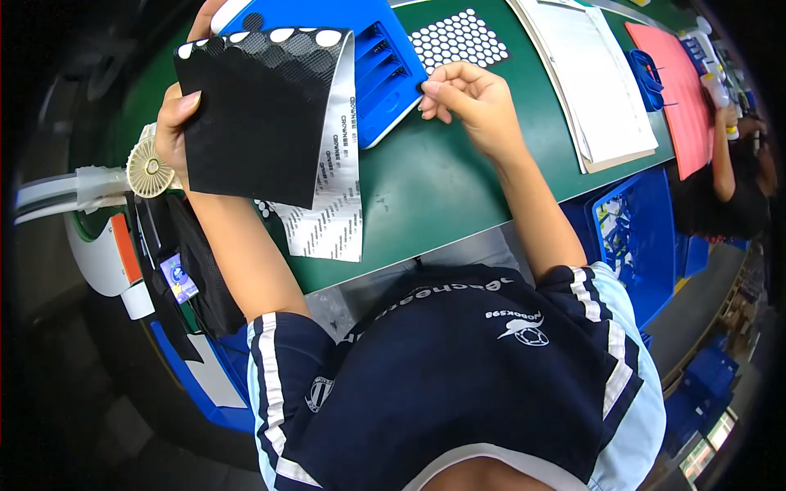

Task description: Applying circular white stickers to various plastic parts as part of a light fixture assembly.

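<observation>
My left hand (173,123) is closed on a sheet of black die-cut pads (254,123), its thumb lying on the sheet's left edge. The top rows show round holes, and a white printed backing liner (332,221) hangs down from the sheet. Behind it is a blue plastic housing (393,82) with slots and a white rim; fingers of my left hand reach up along its far left side. My right hand (471,102) pinches a small black round pad (423,87) at the housing's right corner. Most of the housing's left part is hidden by the sheet.
A sheet of white dots (458,39) lies on the green table (434,196). Stacked papers (598,82), blue scissors-like handles (647,80) and a pink sheet (675,98) lie to the right. A small fan (150,168) stands left; a blue bin (647,245) is below right. Another person (720,180) works far right.
</observation>
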